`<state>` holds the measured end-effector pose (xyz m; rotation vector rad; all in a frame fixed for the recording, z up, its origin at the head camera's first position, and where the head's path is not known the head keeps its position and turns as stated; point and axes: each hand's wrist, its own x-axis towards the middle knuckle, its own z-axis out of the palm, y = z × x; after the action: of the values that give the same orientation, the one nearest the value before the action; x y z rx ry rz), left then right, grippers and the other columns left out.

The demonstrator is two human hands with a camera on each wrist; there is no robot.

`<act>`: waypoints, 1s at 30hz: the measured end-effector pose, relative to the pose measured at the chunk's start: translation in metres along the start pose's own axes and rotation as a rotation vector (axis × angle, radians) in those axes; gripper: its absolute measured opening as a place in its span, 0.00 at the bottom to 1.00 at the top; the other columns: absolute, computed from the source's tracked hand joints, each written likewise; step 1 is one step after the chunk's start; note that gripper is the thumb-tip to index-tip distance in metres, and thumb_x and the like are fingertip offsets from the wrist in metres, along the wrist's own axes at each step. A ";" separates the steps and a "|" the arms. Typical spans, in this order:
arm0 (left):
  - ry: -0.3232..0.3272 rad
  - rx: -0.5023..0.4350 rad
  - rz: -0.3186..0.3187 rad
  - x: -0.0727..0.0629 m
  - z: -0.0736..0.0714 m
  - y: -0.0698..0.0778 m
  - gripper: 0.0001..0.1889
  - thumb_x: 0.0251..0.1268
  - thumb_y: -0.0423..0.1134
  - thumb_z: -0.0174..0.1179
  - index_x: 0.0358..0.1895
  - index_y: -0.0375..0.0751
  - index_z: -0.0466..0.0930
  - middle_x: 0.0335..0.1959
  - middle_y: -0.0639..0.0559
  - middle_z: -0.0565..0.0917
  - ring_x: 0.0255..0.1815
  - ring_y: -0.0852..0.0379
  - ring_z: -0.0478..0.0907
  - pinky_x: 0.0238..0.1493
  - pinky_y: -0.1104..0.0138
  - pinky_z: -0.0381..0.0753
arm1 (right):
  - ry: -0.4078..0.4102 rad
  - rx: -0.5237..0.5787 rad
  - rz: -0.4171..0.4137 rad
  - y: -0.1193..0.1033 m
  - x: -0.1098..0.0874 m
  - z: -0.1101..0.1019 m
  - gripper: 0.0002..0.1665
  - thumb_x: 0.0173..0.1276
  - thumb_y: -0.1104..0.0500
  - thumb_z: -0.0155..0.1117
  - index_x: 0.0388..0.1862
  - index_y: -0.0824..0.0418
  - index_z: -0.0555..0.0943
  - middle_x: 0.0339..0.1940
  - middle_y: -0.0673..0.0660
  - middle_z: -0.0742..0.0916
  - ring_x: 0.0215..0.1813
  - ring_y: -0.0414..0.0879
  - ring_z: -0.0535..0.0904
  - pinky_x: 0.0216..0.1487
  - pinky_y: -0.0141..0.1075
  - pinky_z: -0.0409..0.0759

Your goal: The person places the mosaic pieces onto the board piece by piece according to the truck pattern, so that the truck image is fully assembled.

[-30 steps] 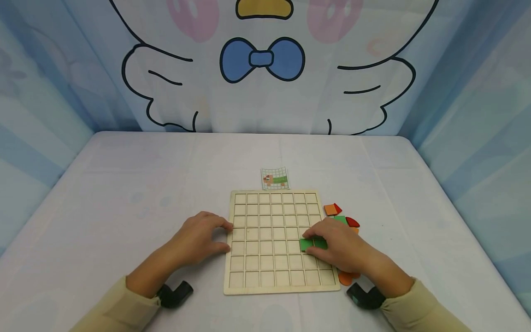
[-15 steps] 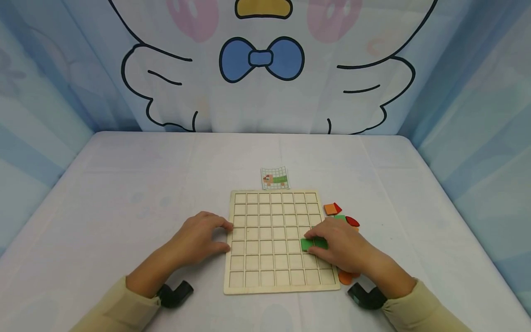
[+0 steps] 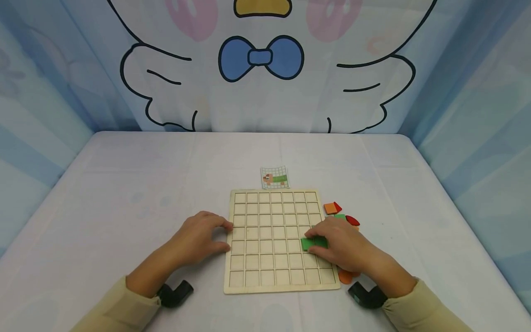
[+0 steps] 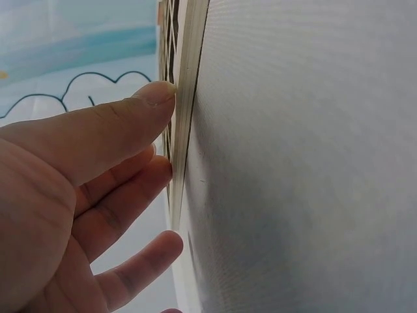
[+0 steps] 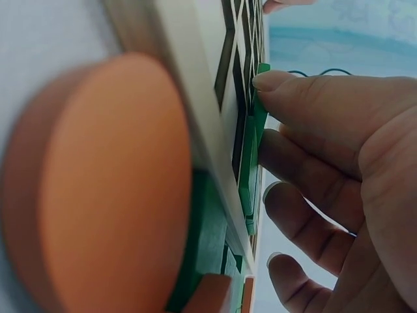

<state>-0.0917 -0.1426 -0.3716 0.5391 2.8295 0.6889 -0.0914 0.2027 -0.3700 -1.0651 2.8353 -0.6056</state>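
Observation:
A pale wooden grid board (image 3: 265,234) lies flat on the table. My left hand (image 3: 197,240) rests at its left edge, thumb and fingers spread apart; in the left wrist view the thumb tip touches the board's rim (image 4: 187,78). Over the board's right side, my right hand (image 3: 342,242) pinches a green square tile (image 3: 306,245) between thumb and fingers. Close beside it, a second green tile (image 3: 321,242) is partly covered by the hand. In the right wrist view the pinched tile (image 5: 262,117) is tilted, with another green tile (image 5: 247,166) lying below it.
A small picture card (image 3: 274,178) with a gridded green and orange figure lies beyond the board. Along the board's right side are loose pieces: an orange square (image 3: 330,209), a dark red piece (image 3: 352,221), a green piece (image 3: 340,216) and an orange round one (image 3: 345,277).
My right hand and the green tile have shifted very slightly to the right. The left hand stays in place at the board's edge.

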 end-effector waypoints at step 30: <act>0.010 -0.012 0.024 -0.002 -0.001 0.000 0.16 0.52 0.40 0.77 0.45 0.46 0.86 0.49 0.55 0.85 0.59 0.44 0.75 0.59 0.49 0.73 | 0.014 0.004 0.167 0.013 -0.008 -0.018 0.18 0.61 0.57 0.76 0.50 0.59 0.85 0.45 0.51 0.86 0.43 0.46 0.77 0.47 0.46 0.78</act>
<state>-0.0904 -0.1439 -0.3701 0.5701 2.8307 0.7138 -0.0967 0.2228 -0.3593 -0.8148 2.8945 -0.6059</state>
